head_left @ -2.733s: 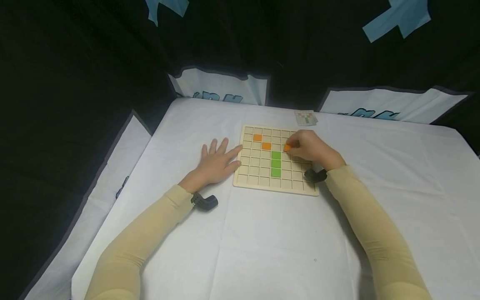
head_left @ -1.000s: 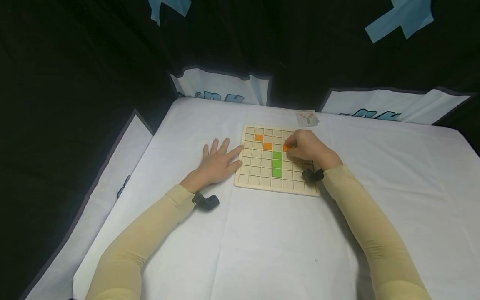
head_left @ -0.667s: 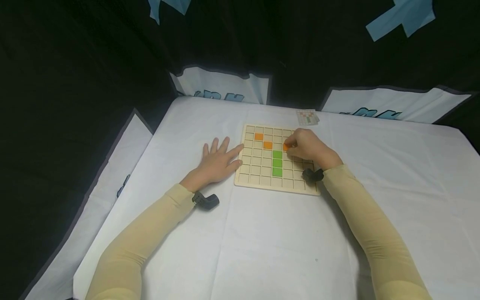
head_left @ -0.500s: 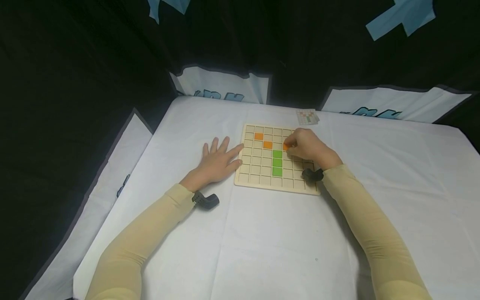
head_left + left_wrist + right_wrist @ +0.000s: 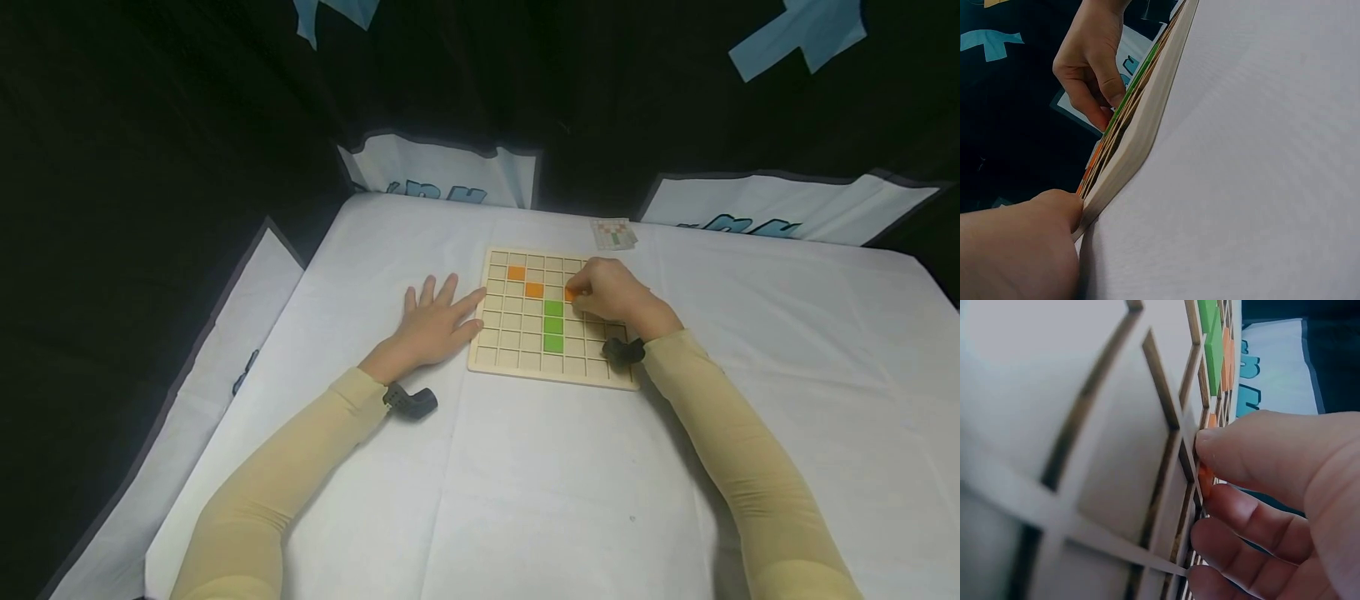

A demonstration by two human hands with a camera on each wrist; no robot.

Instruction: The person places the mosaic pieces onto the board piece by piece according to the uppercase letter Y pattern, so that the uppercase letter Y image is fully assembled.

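A square wooden grid board (image 5: 510, 340) lies on the white-covered table. Three green square tiles (image 5: 553, 326) form a column in it, and two orange tiles (image 5: 525, 282) sit diagonally to their upper left. My right hand (image 5: 618, 292) pinches another orange tile (image 5: 570, 294) between thumb and fingers, at a cell just right of the column's top. In the right wrist view that orange tile (image 5: 1205, 481) shows low between thumb and forefinger, partly hidden. My left hand (image 5: 427, 329) lies flat with fingers spread, its thumb and forefinger touching the board's left edge.
A small printed card (image 5: 613, 234) with a coloured grid pattern lies behind the board, near the table's back edge. Dark curtains (image 5: 450, 83) with blue tape rise behind and to the left. Dark wrist cameras (image 5: 411, 403) stick out from both wrists.
Since the earliest frame my right hand has shifted slightly left, and the tilted orange tile has come down flatter into its cell. My left hand has stayed still.
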